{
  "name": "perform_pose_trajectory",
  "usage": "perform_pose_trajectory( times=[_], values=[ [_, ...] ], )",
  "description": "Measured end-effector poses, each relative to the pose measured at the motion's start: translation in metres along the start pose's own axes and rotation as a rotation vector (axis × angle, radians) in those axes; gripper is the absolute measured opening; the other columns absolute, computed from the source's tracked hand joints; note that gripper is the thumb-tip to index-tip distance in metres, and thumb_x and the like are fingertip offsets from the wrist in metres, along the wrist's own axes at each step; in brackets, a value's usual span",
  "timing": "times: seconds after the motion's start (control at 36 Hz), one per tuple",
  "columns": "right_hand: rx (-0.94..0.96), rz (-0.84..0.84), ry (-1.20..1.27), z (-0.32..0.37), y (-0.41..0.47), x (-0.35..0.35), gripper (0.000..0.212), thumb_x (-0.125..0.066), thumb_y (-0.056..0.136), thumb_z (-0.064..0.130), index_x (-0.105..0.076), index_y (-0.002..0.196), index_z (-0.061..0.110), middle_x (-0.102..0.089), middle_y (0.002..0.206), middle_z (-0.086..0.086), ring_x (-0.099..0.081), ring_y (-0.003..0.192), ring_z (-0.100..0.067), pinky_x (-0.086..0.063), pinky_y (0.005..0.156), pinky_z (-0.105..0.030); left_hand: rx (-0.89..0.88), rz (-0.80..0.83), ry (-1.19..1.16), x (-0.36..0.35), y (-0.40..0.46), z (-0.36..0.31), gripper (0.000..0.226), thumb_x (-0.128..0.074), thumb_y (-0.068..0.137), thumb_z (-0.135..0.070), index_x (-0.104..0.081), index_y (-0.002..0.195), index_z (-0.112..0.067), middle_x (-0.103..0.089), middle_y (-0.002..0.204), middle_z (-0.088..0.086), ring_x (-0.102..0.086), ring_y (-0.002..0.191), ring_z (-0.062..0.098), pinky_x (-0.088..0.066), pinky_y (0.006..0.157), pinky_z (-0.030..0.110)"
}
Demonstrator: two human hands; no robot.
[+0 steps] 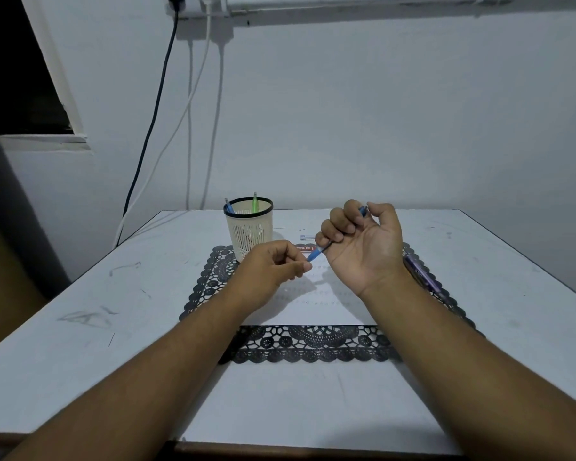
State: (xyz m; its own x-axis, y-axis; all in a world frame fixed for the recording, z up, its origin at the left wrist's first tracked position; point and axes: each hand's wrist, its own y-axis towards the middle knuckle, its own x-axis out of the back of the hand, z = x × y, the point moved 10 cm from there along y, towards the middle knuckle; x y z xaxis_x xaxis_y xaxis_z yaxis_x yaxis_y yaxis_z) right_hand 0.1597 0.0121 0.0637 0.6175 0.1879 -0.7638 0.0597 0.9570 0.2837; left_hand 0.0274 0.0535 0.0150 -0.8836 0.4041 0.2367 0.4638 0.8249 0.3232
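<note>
My right hand (363,241) is turned palm up above the mat, its fingers curled round a blue pen (317,251) that runs through the fist. The pen's top sticks out by the thumb and its tip end points down-left. My left hand (273,266) pinches finger and thumb together at that tip end; whether it holds a small part there I cannot tell. Under both hands lies a white sheet of paper (313,307) on a black lace mat (313,344).
A cream mesh pen cup (249,227) with a blue pen and a green pen stands at the mat's back left. A small red box (304,249) and a white eraser (307,237) lie behind the hands. Purple pens (424,276) lie on the mat's right. Cables hang down the wall.
</note>
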Motion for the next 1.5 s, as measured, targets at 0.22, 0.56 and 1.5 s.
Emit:
perform_pose_trajectory(
  times=[0.22, 0.56, 1.5],
  values=[
    [0.001, 0.035, -0.025, 0.0017, -0.0015, -0.0049, 0.027, -0.043, 0.081, 0.034, -0.033, 0.061, 0.020, -0.023, 0.063, 0.000, -0.016, 0.063, -0.020, -0.024, 0.061, -0.035, -0.006, 0.007, -0.019, 0.0000, -0.0023, -0.0043, 0.015, -0.083, 0.086, -0.014, -0.077, 0.077, -0.024, -0.072, 0.074, 0.002, -0.062, 0.068, 0.012, -0.052, 0.067, 0.022],
    [-0.015, 0.051, -0.021, 0.0038, -0.0006, -0.0038, 0.028, -0.042, 0.082, 0.035, -0.033, 0.060, 0.020, -0.023, 0.062, 0.001, -0.015, 0.063, -0.020, -0.023, 0.061, -0.036, -0.004, 0.033, -0.063, -0.0029, -0.0039, -0.0049, 0.014, -0.076, 0.092, -0.010, -0.079, 0.084, -0.021, -0.076, 0.081, 0.006, -0.063, 0.069, 0.014, -0.054, 0.069, 0.022],
    [-0.026, 0.099, -0.025, 0.0042, 0.0017, -0.0026, 0.029, -0.044, 0.082, 0.036, -0.034, 0.060, 0.020, -0.024, 0.061, 0.002, -0.016, 0.062, -0.018, -0.016, 0.065, -0.037, 0.004, 0.073, -0.121, -0.0067, -0.0012, 0.0010, 0.006, -0.075, 0.089, -0.023, -0.079, 0.086, -0.019, -0.075, 0.082, 0.007, -0.059, 0.069, 0.015, -0.052, 0.070, 0.023]
  ],
)
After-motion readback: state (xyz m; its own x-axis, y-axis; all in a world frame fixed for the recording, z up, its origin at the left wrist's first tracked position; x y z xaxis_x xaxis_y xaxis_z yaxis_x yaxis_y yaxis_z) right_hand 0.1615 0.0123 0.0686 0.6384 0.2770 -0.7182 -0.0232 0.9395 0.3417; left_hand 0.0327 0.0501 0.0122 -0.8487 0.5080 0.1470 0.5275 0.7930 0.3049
